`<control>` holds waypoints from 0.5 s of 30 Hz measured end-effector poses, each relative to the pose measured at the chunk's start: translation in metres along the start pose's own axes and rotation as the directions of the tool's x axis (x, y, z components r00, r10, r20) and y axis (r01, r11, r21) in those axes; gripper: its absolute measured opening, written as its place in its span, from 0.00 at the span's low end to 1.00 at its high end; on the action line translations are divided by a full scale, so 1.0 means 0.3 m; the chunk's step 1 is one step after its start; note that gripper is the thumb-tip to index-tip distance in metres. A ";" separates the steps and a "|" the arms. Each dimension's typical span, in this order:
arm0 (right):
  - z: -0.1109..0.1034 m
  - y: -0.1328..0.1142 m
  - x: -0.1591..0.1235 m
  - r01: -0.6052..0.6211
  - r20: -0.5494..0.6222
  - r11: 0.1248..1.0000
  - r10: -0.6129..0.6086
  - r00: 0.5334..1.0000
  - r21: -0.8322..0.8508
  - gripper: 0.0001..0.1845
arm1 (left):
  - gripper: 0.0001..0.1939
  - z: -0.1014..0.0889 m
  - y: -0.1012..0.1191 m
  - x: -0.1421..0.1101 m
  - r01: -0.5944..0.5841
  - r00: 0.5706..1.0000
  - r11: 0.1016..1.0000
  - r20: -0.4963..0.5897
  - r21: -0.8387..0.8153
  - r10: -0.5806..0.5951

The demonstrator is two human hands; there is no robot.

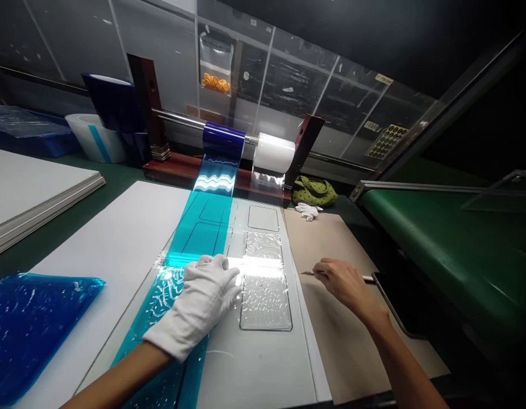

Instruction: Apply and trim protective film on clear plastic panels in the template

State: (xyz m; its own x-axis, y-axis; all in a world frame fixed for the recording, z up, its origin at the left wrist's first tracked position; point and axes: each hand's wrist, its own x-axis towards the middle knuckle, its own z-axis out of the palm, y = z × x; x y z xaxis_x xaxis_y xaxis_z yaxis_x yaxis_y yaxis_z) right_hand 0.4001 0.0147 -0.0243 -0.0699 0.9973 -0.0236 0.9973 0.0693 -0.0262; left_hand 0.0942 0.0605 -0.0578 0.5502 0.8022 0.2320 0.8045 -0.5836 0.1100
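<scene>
My left hand [201, 304], in a white glove, lies flat with fingers stretched over the blue film strip [205, 227] and the edge of a clear glossy panel [265, 298]. The strip runs from a blue roll [224, 140] on a dispenser rod down the grey work board [254, 363]. My bare right hand [342, 279] is closed on a thin knife [309, 273], its blade pointing left over the brown board [331, 324], just right of the panel.
A white roll [274, 152] sits beside the blue roll on the wooden stand [184, 167]. Crumpled blue film [28, 326] lies at the lower left. White sheets [28, 190] are stacked at left. A green conveyor [450, 250], a dark tablet [401, 301], a green cloth [314, 190] and a spare glove [308, 211] are at right.
</scene>
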 end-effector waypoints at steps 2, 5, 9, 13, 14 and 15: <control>0.002 -0.004 -0.076 -0.035 0.022 0.998 0.034 0.999 0.050 0.10 | 0.15 -0.030 0.018 -0.022 0.005 1.000 1.000 -0.028 0.018 -0.004; 0.017 -0.038 -0.165 -0.085 0.123 0.978 0.062 0.990 0.188 0.09 | 0.13 -0.049 0.052 -0.067 -0.057 0.998 0.998 -0.012 0.019 0.058; 0.049 -0.082 -0.208 -0.173 0.211 0.884 0.088 0.974 0.434 0.10 | 0.12 -0.006 0.107 -0.137 -0.149 0.989 0.989 -0.012 0.012 0.149; 0.088 -0.085 -0.197 -0.171 0.243 0.731 0.008 0.970 0.661 0.10 | 0.17 0.054 0.154 -0.177 -0.151 0.989 0.988 -0.008 0.021 0.151; 0.098 -0.081 -0.194 -0.172 0.255 0.698 -0.017 0.967 0.695 0.10 | 0.18 0.065 0.159 -0.177 -0.155 0.988 0.988 0.007 0.025 0.155; 0.107 -0.078 -0.192 -0.173 0.266 0.669 -0.039 0.963 0.723 0.11 | 0.19 0.075 0.160 -0.174 -0.166 0.986 0.986 0.027 0.029 0.165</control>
State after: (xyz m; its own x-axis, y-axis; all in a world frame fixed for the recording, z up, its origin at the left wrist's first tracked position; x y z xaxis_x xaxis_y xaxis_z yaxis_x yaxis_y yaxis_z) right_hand 0.3799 -0.0451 -0.0544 -0.1130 0.9510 -0.2878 0.6615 -0.1441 -0.7360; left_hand 0.1092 -0.0065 -0.0863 0.6812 0.6981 0.2204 0.7084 -0.7045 0.0420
